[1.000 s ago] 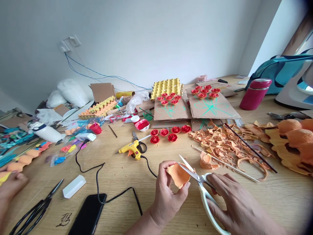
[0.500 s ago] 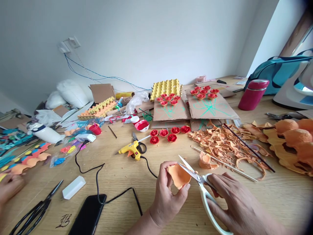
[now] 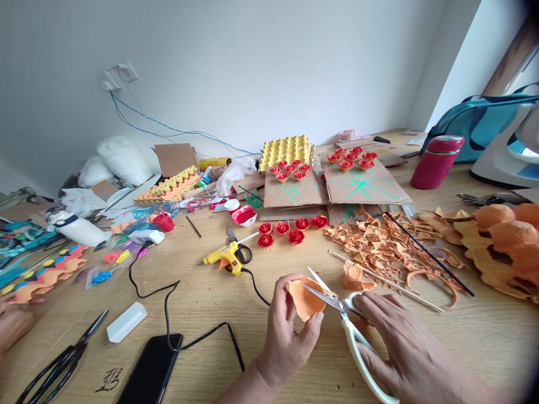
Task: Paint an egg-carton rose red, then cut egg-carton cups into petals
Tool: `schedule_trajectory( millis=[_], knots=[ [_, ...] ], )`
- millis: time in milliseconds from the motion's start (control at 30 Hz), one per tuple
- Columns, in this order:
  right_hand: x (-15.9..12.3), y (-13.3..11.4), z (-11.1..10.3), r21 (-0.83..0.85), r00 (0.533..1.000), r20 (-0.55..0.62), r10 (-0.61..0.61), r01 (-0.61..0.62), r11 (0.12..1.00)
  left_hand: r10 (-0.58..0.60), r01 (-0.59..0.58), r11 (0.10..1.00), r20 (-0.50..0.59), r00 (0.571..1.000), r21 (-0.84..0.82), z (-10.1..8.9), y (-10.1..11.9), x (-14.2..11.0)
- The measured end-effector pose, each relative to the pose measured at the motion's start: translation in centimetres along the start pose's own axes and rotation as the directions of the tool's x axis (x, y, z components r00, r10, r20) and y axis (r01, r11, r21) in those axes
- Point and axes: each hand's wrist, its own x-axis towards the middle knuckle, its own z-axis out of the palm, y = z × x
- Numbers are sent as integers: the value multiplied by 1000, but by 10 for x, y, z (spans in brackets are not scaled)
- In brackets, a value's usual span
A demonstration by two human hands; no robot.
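Note:
Between the thumb and fingers of my left hand (image 3: 290,331) is an orange egg carton cup (image 3: 304,297) with a ragged rim, its hollow facing me. My right hand (image 3: 396,336) grips white-handled scissors (image 3: 357,350). Their blades are apart and straddle the right edge of the cup, one inside the hollow and one behind the rim. Just beyond the scissors, another cut orange cup piece (image 3: 356,276) lies on the table beside a heap of orange carton scraps (image 3: 374,241).
A yellow glue gun (image 3: 225,258) and red paper roses (image 3: 296,237) lie ahead. Cardboard sheets (image 3: 366,188) with more roses are behind. Black scissors (image 3: 63,359), a phone (image 3: 151,370) and a cable are at left, where another person's hand (image 3: 17,322) shows. Orange egg cartons (image 3: 505,241) lie right.
The scissor blades have moved slightly down the cup's right edge, and one blade now reaches further into the hollow. My left hand and the cup shifted slightly left.

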Motion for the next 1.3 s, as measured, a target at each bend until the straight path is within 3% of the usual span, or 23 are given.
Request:
schedule_trajectory(
  millis=[233, 867, 1300],
  knots=[
    [2, -4, -1, 22, 999, 54, -1, 0, 1000, 59, -61, 996, 25, 998, 67, 1, 0, -2],
    [2, -4, -9, -3, 997, -19, -80, 80, 997, -105, 105, 982, 7, 994, -160, 0, 11, 3],
    [2, -1, -5, 73, 996, 84, 43, -49, 996, -54, 66, 993, 118, 992, -101, -2, 8, 1]
  ],
)
